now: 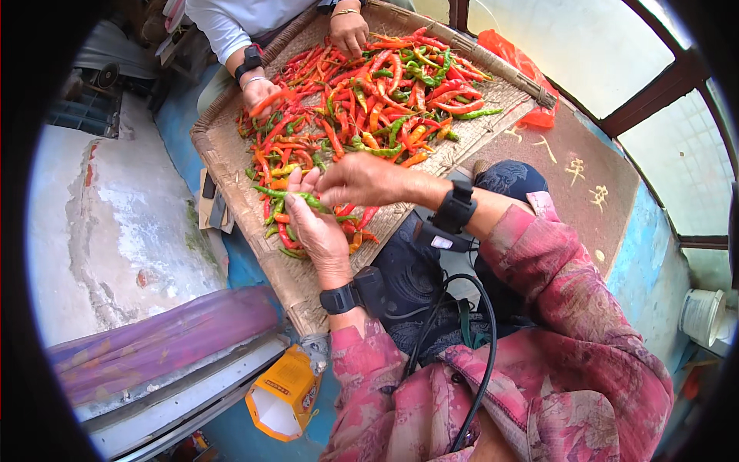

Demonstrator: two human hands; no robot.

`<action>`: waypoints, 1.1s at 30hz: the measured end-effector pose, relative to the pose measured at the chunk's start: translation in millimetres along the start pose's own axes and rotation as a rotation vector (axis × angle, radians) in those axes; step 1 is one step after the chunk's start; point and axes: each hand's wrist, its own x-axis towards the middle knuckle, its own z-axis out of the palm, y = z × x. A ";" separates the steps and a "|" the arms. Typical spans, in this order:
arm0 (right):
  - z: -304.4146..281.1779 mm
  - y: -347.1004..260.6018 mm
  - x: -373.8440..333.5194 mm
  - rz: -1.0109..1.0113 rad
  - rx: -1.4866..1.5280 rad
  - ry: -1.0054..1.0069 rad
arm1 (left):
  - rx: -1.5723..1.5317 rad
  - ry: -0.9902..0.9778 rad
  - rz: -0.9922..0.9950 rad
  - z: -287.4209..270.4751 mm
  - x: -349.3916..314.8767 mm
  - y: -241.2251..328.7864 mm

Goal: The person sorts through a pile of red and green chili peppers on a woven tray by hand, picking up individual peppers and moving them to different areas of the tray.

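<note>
My left fingers (297,209) pinch a green chili (311,199) toward the tray's (229,173) near corner; right fingers (334,192) curl close, grip unclear; holding lightly should prevent bruising.

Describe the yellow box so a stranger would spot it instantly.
Start at the big woven tray of peppers. Just below its nearest corner, left of the pink left sleeve, is the yellow box. Its open end shows white inside, unlike the purple cloth nearby.
</note>
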 end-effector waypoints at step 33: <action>-6.4 11.3 -3.1 0.124 -0.780 -0.096 | 1.222 -0.067 0.324 -6.8 4.7 1.4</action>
